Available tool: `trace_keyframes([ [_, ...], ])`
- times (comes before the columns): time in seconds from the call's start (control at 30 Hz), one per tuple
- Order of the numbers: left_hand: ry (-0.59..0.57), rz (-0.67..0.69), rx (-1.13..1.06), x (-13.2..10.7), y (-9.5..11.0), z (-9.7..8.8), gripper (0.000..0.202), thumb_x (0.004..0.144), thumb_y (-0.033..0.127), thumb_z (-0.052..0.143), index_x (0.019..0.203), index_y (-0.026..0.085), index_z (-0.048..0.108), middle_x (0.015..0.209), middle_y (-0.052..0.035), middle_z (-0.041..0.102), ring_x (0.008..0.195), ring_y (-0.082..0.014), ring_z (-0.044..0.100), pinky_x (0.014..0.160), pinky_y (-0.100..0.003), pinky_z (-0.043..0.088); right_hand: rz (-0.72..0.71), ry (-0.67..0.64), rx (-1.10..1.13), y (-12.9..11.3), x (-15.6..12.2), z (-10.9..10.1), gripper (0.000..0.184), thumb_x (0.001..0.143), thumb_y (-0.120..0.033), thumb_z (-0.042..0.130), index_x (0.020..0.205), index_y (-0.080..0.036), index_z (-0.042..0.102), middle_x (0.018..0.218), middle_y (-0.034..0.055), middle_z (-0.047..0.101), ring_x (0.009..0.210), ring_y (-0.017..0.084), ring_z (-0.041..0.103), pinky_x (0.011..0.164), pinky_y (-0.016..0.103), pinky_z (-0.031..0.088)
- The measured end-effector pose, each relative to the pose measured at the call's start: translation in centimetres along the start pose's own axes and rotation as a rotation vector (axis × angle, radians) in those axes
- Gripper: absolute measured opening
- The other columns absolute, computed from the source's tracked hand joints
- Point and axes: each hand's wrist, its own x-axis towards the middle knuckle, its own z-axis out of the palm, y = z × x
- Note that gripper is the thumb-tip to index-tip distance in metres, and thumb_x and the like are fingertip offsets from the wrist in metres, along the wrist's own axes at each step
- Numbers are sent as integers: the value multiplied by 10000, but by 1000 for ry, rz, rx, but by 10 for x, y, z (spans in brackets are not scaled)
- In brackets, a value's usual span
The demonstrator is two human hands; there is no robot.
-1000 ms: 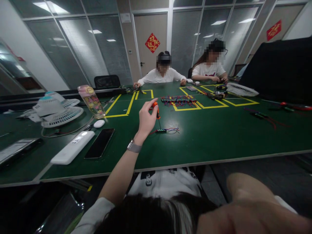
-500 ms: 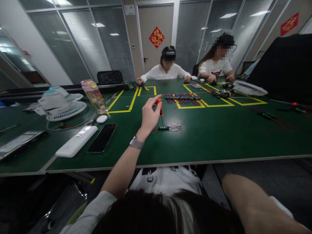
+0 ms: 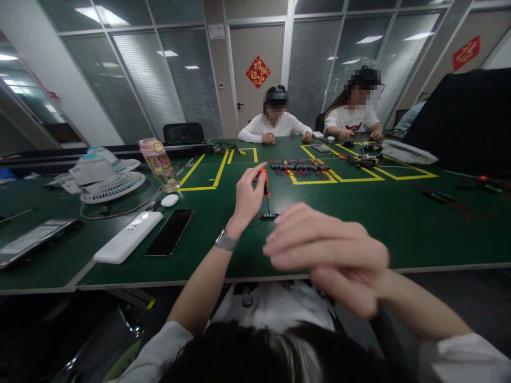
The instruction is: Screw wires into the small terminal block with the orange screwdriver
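My left hand (image 3: 248, 199) is closed round the orange and black handle of a screwdriver (image 3: 266, 187), which stands upright. Its thin shaft points down to a small green circuit board (image 3: 269, 216) on the table. A red wire shows at the board's left end; its right side is hidden behind my right hand (image 3: 325, 247). That hand is raised close to the camera over the table's front edge, fingers stretched out leftward and the thumb lower. I see nothing held in it. On my left wrist is a watch with a grey band.
Beyond the screwdriver lies a row of wired boards (image 3: 303, 167) within yellow tape. To the left are a phone (image 3: 170, 232), a white power bank (image 3: 128, 238), a bottle (image 3: 159, 165) and a fan (image 3: 114, 186). Two people sit across the green table (image 3: 399, 223).
My right hand has come up from below the table edge at the right to in front of the board. The left hand keeps hold of the screwdriver. The view has tilted slightly upward.
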Motion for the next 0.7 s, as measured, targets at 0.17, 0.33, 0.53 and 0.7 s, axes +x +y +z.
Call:
trace_keyframes([
  [0.17, 12, 7, -1, 1, -1, 0, 276, 943, 219, 432, 1132, 181, 629, 1134, -73, 657, 1058, -168, 601, 938, -304, 465, 13, 121, -323, 133, 78, -24, 194, 894, -205, 503, 957, -189, 686, 806, 72, 690, 795, 215, 617, 767, 407, 478],
  [0.33, 3, -58, -99, 1, -2, 1, 264, 931, 220, 456, 1130, 182, 625, 1182, -76, 654, 1093, -173, 607, 963, -319, 473, 322, -161, -398, 164, 35, -15, 342, 870, -349, 588, 1166, -179, 598, 1095, 122, 657, 1019, 258, 584, 887, 432, 444],
  [0.53, 21, -151, -238, 3, -2, 2, 240, 895, 174, 501, 1098, 156, 627, 1083, -94, 695, 992, -167, 663, 897, -311, 525, 452, -226, -252, 179, 36, -3, 312, 796, -344, 682, 1068, -196, 643, 1078, 82, 679, 1034, 244, 613, 931, 399, 453],
  [0.7, -27, -167, -270, 5, -1, 2, 258, 881, 161, 513, 1110, 169, 631, 1136, -97, 680, 1013, -180, 660, 918, -341, 520, 538, -234, -135, 187, 33, 4, 146, 815, -231, 631, 933, -188, 706, 979, 67, 718, 921, 206, 665, 858, 341, 510],
])
